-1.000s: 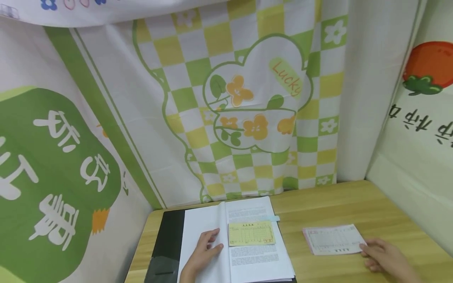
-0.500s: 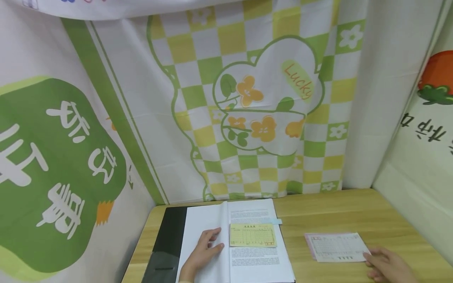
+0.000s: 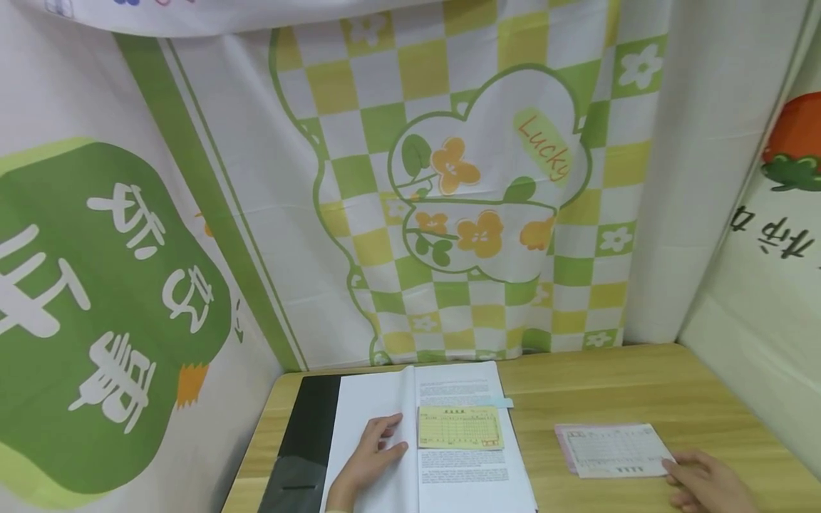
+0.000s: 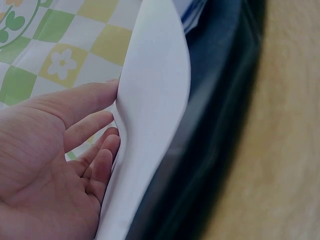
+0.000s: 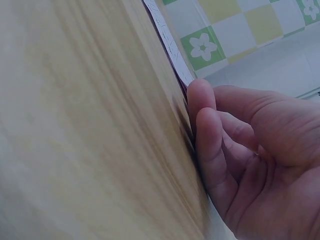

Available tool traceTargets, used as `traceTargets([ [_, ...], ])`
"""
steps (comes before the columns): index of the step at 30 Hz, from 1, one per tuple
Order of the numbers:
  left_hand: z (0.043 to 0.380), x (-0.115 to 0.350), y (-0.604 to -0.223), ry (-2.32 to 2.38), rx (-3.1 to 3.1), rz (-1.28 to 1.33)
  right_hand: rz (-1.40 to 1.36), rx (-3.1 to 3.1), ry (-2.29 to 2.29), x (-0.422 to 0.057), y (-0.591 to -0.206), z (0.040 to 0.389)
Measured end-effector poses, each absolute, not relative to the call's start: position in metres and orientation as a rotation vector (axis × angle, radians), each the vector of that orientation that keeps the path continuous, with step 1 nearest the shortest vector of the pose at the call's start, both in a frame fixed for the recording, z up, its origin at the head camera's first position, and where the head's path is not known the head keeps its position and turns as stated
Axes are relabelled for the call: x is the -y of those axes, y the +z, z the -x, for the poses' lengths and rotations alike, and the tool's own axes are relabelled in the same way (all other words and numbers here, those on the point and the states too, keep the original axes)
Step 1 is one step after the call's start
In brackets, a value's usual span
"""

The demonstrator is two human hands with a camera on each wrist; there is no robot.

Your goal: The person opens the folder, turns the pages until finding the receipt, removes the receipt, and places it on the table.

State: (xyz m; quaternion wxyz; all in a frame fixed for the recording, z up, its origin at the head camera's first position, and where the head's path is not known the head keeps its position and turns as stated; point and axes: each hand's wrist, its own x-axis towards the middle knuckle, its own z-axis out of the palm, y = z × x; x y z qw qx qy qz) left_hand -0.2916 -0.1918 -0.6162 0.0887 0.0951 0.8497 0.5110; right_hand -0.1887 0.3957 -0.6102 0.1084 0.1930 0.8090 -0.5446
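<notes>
In the head view I can't read the fine print on the white slip; a pink sheet beneath is mostly hidden. They lie on the wood-grained bench, the right hand pinching the slip's corner. In the left wrist view, the left hand, fingers loosely bent, touches a smooth, curving page. In the right wrist view, bent fingertips cover the slip's end.

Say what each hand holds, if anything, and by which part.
Right hand pinches the white slip by its near right corner; left hand only rests against the blank page.
</notes>
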Motion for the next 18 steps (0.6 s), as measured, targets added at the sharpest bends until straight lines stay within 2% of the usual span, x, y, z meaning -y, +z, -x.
traceTargets([
  [18, 0.2896, 0.1913, -0.6197, 1.529, -2.519, -0.279, -0.622, -2.369, -1.647, -0.3999, -0.6136, 0.1833],
])
